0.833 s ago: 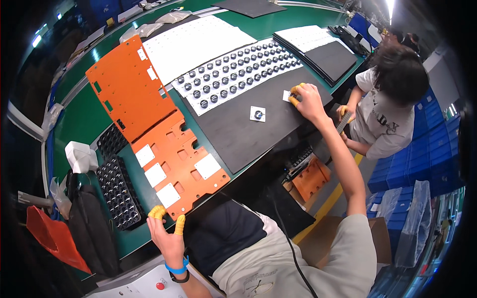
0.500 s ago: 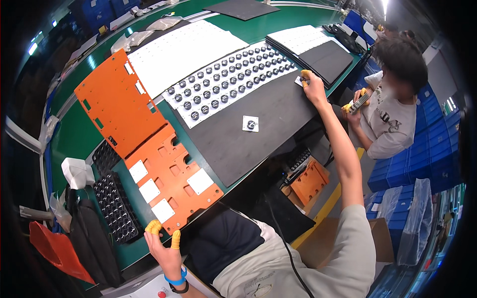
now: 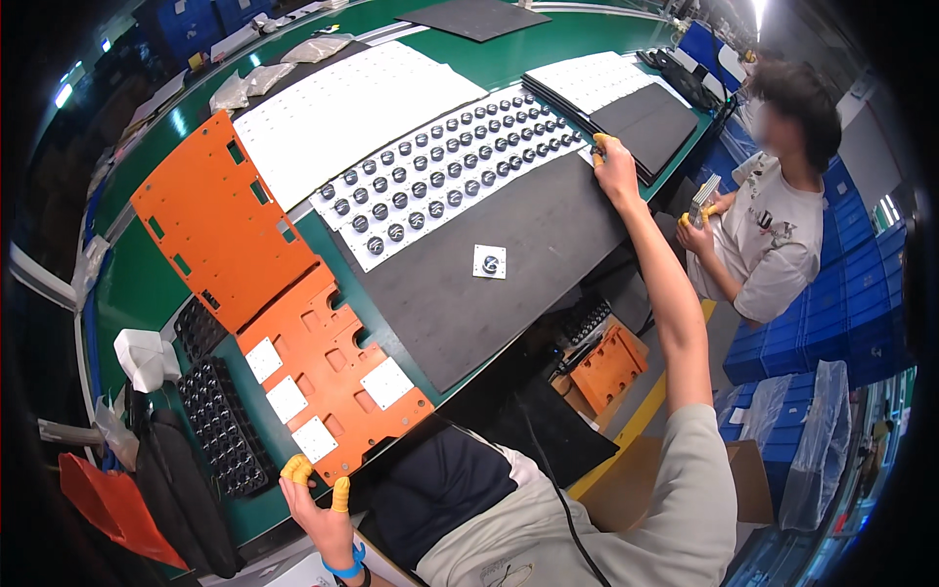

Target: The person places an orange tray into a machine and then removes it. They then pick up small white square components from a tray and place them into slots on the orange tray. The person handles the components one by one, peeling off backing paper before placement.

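Observation:
My right hand (image 3: 616,173) reaches across the dark mat (image 3: 430,313) to the right end of the rows of black round parts. Its yellow-capped fingers pinch a small white plate with a black round part (image 3: 590,154), largely covered by the fingertips. My left hand (image 3: 318,507), also in yellow finger caps, is open with thumb and forefinger apart. It hovers at the near corner of an orange fixture (image 3: 323,377) holding several white square plates (image 3: 386,383). A single white plate with a black round part (image 3: 490,261) lies alone on the mat.
Rows of black parts on white plates (image 3: 430,176) line the mat's far side, before white sheets (image 3: 342,108). The orange panel (image 3: 215,215) adjoins the fixture; black trays (image 3: 220,426) stand left. At right, a co-worker (image 3: 773,210) holds a plate stack (image 3: 702,199) near blue crates (image 3: 822,303).
My right hand has shifted slightly farther away, toward the end of the rows. The view has moved a little, so the fixture appears lower and farther left. The co-worker's head has turned.

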The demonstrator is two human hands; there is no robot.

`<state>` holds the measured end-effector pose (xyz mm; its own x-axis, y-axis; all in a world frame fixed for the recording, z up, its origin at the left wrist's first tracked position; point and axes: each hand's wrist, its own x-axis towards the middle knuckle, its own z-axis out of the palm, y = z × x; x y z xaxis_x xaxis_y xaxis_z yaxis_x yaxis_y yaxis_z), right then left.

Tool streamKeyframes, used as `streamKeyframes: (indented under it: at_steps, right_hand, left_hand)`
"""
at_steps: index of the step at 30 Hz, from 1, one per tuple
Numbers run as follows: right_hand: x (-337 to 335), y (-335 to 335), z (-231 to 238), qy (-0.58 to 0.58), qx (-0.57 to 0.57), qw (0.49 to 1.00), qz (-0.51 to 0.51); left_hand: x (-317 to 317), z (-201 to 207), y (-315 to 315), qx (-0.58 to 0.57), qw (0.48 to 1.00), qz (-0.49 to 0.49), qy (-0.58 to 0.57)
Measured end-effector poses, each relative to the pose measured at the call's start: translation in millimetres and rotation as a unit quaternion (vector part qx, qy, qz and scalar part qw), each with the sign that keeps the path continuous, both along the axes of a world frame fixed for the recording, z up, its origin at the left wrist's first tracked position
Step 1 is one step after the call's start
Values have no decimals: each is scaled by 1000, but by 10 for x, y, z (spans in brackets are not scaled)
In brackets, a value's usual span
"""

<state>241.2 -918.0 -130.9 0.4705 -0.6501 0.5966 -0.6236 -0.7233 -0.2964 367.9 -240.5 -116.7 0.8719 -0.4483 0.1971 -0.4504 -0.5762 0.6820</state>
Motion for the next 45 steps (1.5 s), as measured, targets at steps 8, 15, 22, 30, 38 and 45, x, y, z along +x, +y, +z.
streamKeyframes:
  at_steps: [8, 15, 22, 30, 38, 45]
  right_hand:
    - [-1, -50, 2, 19, -24, 1000, 5]
    - [254, 869, 241, -30, -150, 981, 118]
    - [349, 2389, 375, 42, -5, 962, 271]
    - [172, 1752, 394, 74, 66, 972, 211]
    - [-123, 1122, 291, 3, 194, 970, 145]
    - [-113, 1010, 63, 37, 106, 990, 84]
  left_hand:
    - [19, 20, 1, 13, 1000, -8, 6]
    - [26, 14, 15, 18, 1000, -11, 5]
    - [11, 29, 10, 25, 1000, -6, 16]
    - [17, 1, 28, 11, 1000, -16, -3]
    - [22, 3, 9, 14, 1000, -12, -13]
    - [17, -24, 26, 10, 1000, -13, -18]
